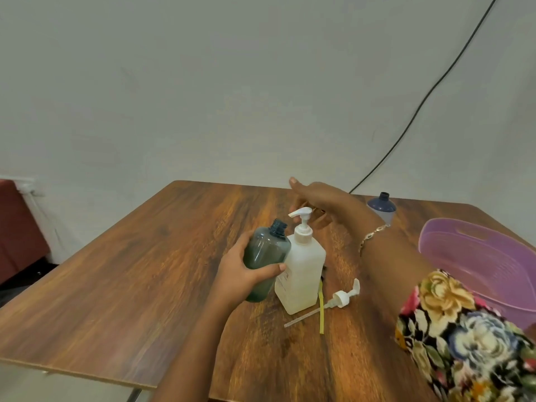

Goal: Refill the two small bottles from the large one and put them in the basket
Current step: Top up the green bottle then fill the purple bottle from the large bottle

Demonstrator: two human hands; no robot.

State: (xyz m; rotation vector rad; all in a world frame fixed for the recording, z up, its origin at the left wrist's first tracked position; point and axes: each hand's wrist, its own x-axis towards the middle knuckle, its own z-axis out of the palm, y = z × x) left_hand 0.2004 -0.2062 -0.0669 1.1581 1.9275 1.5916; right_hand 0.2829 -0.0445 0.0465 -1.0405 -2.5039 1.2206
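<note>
My left hand (243, 274) grips a dark green see-through bottle (265, 253) with no cap, tilted and leaning against a white pump bottle (301, 271) that stands upright mid-table. A loose white pump (342, 298) with its tube lies on the table just right of the white bottle. My right hand (314, 195) reaches across to the far side of the table, thumb out, its fingers partly hidden behind the pump head. A small uncapped bottle with a dark blue top (381, 208) stands behind my right forearm. The purple basket (452, 230) sits at the right.
A yellow strip (321, 314) lies beside the loose pump's tube. The wooden table (145, 285) ends at the left and near edges. A black cable (420, 105) runs down the wall behind the table. A dark red seat (17, 227) stands at far left.
</note>
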